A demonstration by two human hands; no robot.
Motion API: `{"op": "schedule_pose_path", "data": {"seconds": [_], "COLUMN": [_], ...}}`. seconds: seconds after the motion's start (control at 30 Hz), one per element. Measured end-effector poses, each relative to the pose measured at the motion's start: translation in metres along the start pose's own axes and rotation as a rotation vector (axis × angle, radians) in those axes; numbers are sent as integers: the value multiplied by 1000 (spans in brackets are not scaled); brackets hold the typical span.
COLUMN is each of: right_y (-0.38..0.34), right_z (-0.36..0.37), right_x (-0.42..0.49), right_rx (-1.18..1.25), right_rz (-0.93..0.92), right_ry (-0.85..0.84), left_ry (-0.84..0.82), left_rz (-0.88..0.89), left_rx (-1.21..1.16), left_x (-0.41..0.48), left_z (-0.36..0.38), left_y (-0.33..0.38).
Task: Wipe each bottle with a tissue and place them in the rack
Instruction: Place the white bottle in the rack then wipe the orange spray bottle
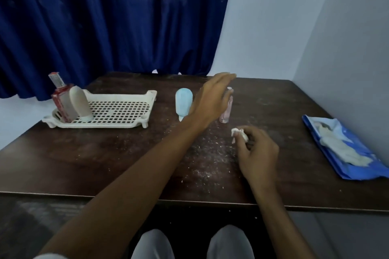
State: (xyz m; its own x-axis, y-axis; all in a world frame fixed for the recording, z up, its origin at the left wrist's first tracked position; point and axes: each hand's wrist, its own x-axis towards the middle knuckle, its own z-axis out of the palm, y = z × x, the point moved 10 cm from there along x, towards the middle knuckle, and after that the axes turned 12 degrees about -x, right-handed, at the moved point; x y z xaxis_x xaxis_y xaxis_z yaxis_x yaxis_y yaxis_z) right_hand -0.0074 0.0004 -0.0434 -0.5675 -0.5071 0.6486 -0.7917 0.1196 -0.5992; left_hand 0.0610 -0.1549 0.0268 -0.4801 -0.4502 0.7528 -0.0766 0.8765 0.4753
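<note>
Bottles on dark, speckled wooden table [105, 153], two already racked.

Red rectangular bottle [62, 99] and rounded beige tube [81, 103] standing cap-down in white perforated plastic rack [117, 111] at far left. Pale blue oval tube [183, 102] upright mid-table; slim pink glass bottle [227, 109] just right of it. Left hand [210, 101] spread flat, fingers loose and grasping nothing, hovering between the two. Right hand [257, 151] pinching crumpled white tissue [239, 133] near the pink bottle. Glossy blue tissue pack [345, 149] well apart at right, soft white sheets spilling out.
</note>
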Motion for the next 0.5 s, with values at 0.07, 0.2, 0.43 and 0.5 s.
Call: {"op": "schedule_pose_path", "data": {"seconds": [0.07, 0.2, 0.43, 0.5], "right_y": [3, 5, 6, 7], "right_z": [1, -1, -1, -2], "right_x": [0, 0, 0, 0], "right_rx": [8, 25, 42, 47], "right_rz": [9, 22, 38, 41], "right_ry": [2, 10, 11, 18], "left_ry": [-60, -164, -151, -89], "left_rz": [-45, -149, -205, -219], "left_rx": [72, 192, 221, 57], "left_x": [8, 14, 12, 7], "left_z": [13, 30, 36, 33], "left_y": [-2, -11, -23, -24]}}
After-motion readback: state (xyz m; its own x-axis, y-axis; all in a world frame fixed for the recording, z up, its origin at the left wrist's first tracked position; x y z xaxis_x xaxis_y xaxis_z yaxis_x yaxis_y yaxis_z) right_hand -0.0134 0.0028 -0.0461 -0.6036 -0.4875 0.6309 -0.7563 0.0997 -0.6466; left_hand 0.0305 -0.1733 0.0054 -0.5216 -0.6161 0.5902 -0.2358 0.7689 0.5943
